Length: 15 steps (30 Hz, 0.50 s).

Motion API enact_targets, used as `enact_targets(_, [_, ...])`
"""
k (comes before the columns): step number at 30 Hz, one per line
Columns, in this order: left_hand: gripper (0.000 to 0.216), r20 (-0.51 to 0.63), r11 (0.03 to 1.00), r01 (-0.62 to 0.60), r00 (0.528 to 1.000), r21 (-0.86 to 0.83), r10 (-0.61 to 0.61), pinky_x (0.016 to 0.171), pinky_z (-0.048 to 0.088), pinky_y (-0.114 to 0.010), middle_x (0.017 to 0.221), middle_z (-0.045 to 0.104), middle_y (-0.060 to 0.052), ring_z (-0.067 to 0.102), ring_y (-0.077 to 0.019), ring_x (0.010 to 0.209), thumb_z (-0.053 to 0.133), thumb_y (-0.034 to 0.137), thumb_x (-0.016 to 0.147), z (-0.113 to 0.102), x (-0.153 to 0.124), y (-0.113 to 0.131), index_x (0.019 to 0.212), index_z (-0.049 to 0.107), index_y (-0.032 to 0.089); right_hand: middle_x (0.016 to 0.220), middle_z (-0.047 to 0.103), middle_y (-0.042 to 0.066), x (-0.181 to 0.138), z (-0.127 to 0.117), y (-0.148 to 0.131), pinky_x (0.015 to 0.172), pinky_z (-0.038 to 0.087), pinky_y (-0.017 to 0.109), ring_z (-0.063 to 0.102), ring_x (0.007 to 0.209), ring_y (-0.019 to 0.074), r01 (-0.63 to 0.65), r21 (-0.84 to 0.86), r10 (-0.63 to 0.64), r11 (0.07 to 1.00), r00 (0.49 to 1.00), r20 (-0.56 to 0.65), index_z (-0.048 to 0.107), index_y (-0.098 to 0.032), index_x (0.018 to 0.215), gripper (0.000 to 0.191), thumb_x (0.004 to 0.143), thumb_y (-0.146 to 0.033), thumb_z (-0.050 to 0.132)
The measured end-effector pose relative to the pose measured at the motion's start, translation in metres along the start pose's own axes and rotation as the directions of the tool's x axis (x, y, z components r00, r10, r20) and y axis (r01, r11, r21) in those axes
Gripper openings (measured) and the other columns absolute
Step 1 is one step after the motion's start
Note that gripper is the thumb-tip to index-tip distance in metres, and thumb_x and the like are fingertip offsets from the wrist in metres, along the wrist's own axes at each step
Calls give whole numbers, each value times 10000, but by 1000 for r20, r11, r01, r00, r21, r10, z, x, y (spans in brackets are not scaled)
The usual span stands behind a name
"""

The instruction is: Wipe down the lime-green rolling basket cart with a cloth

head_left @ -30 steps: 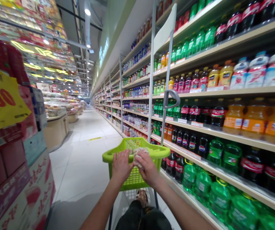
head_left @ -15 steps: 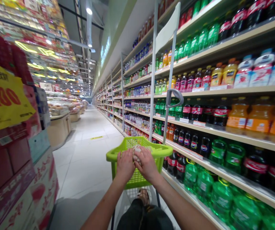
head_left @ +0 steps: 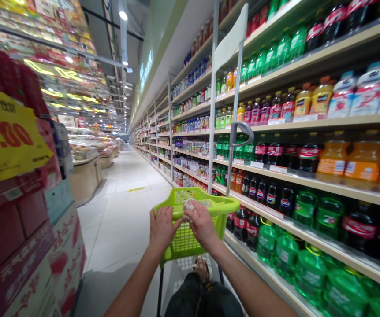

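Observation:
A lime-green shopping cart point(head_left: 229, 206) with a perforated basket stands right in front of me. My left hand point(head_left: 162, 226) has its fingers curled over the left part of the cart's near rim. Near the middle of that rim, my right hand point(head_left: 202, 222) closes around a crumpled whitish wad point(head_left: 188, 206), perhaps tissue or a thin bag. The fingers cover most of the wad, so its kind cannot be made out. A gap now lies between the two hands.
Shelves of drinks point(head_left: 309, 176) run along my right, with a grey pole and handle point(head_left: 242, 134) against them. Stacked cartons point(head_left: 21, 246) with a yellow price sign point(head_left: 9, 136) stand close on the left. The tiled aisle point(head_left: 120, 171) stretches ahead, past display counters point(head_left: 86, 176).
My left hand has slid left along the cart's rim, away from the right hand. The right hand stays on the wad. The cart has turned slightly against my view.

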<state>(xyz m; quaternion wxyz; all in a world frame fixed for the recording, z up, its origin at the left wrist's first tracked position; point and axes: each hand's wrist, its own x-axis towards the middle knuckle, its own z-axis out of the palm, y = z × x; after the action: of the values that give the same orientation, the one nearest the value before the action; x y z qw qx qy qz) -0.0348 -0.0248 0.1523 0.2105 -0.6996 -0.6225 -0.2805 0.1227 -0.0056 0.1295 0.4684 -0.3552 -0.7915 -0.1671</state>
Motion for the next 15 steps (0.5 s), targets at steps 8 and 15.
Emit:
enact_targets(8, [386,-57,1000,16,998,-6,-17,998,191,-475,1123,576,-117,460,-256,1084,474,405,776,4,-3,4,1062,541,154,1168,523,148,-15,-31,63,916,374,480,434,1136,254,-282,-86,268,956,953,-144,586,-161,1038,289,783,-153,450])
enact_targets(15, [374,-52,1000,-19,998,19,20,975,224,-468,1146,567,-120,460,-252,1091,482,344,776,4,-4,4,1077,533,128,1259,473,88,5,-1,4,949,347,443,393,1189,223,33,17,-33,999,999,7,602,-243,985,247,770,-162,512])
